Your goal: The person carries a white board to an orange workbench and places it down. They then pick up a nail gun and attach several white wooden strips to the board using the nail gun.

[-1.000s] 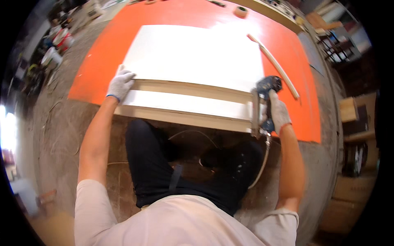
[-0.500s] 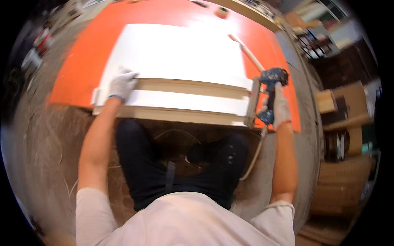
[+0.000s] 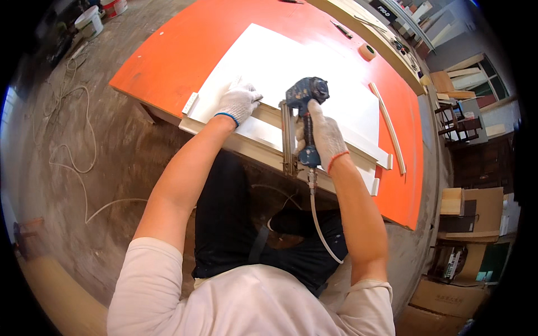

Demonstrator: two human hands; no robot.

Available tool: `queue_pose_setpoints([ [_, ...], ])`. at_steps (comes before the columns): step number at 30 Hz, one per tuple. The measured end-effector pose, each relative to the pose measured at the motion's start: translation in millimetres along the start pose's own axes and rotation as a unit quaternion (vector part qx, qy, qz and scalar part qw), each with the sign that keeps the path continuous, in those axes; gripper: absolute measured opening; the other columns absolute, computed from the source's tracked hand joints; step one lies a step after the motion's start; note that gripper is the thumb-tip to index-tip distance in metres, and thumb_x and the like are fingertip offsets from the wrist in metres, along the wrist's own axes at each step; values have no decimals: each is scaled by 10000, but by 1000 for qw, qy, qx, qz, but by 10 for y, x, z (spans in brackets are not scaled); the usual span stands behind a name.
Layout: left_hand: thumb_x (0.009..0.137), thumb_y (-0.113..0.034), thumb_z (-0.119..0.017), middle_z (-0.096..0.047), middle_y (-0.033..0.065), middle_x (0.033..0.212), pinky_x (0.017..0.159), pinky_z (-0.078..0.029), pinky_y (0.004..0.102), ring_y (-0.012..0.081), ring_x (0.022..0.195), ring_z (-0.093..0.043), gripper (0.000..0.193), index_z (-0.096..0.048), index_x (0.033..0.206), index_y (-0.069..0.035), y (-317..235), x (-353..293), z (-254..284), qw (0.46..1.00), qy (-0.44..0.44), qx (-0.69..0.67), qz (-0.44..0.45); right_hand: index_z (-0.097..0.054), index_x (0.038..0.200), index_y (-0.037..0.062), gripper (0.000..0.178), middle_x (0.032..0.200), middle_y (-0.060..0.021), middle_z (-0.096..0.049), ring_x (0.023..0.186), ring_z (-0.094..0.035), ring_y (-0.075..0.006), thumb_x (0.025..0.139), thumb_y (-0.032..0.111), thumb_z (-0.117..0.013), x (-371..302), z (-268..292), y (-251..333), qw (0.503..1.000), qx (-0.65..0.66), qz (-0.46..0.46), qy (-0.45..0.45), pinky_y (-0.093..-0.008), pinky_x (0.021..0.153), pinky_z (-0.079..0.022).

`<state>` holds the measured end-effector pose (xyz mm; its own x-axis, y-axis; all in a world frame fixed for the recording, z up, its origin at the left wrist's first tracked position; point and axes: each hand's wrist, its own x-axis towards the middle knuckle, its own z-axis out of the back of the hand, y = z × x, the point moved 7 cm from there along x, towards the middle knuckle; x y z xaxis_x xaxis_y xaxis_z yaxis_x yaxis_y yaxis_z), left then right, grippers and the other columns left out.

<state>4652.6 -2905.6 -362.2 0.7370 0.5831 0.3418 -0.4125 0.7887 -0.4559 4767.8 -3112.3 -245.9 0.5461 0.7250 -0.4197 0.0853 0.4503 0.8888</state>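
Note:
My right hand (image 3: pixel 328 137), in a white knit glove with a red cuff, is wrapped round the handle of a dark blue nail gun (image 3: pixel 299 95). The gun stands upright over the middle of the wooden strips (image 3: pixel 263 130), and its pale air hose (image 3: pixel 317 215) hangs from the handle's base. On the left, my gloved left hand (image 3: pixel 238 102) is closed over the strips' far edge, its fingertips partly hidden. The strips run along the near side of a white panel (image 3: pixel 255 61), which lies on an orange tabletop (image 3: pixel 174 50).
A pale wooden strip (image 3: pixel 388 129) lies right of the panel. Farther back are a tape roll (image 3: pixel 367 52) and a knife-like tool (image 3: pixel 341 29). Hose loops (image 3: pixel 89 162) cross the floor at left. Cardboard boxes (image 3: pixel 443 297) stand at right, buckets (image 3: pixel 89 22) at far left.
The nail gun in my right hand has moved left, from the strips' right end to their middle. My left hand stays near their left end. The whole view has turned.

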Motion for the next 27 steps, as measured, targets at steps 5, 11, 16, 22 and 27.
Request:
queue_pose_setpoints([
  [5, 951, -197, -778, -769, 76, 1157, 1346, -334, 484, 307, 1229, -675, 218, -864, 1146, -150, 7, 21, -54, 1000, -10, 3, -18, -679, 846, -4, 669, 696, -111, -678, 527, -654, -207, 1104, 599, -548, 181, -323, 50, 996, -87, 3, 3, -369, 544, -578],
  [11, 937, -205, -784, -762, 80, 1098, 1346, -329, 489, 300, 1175, -693, 219, -864, 1136, -164, 74, 59, -90, 1000, -13, 4, -23, -691, 979, -35, 690, 716, -108, -670, 518, -654, -194, 1092, 636, -577, 347, -408, 63, 996, -91, 14, 9, -365, 514, -602],
  [16, 933, -190, -781, -757, 82, 1081, 1341, -336, 480, 309, 1188, -682, 207, -867, 1119, -156, 8, 51, -56, 1000, -8, 12, -20, -693, 993, -37, 713, 715, -101, -669, 520, -652, -189, 1081, 661, -579, 392, -414, 49, 995, -103, 0, 8, -362, 520, -604],
  [22, 941, -198, -752, -758, 82, 1067, 1284, -390, 500, 312, 1225, -657, 150, -876, 1019, -170, -29, 7, -27, 999, -29, -12, -6, -693, 987, -26, 703, 713, -95, -667, 524, -648, -179, 1081, 660, -568, 388, -436, 79, 992, -123, 6, 13, -357, 522, -606],
  [27, 943, -180, -739, -758, 91, 1044, 1308, -365, 515, 318, 1186, -681, 164, -879, 1027, -169, -49, 5, -4, 999, -43, -10, -19, -692, 957, -17, 691, 713, -94, -666, 519, -642, -179, 1082, 651, -570, 386, -441, 92, 991, -135, 13, 6, -357, 518, -594],
])
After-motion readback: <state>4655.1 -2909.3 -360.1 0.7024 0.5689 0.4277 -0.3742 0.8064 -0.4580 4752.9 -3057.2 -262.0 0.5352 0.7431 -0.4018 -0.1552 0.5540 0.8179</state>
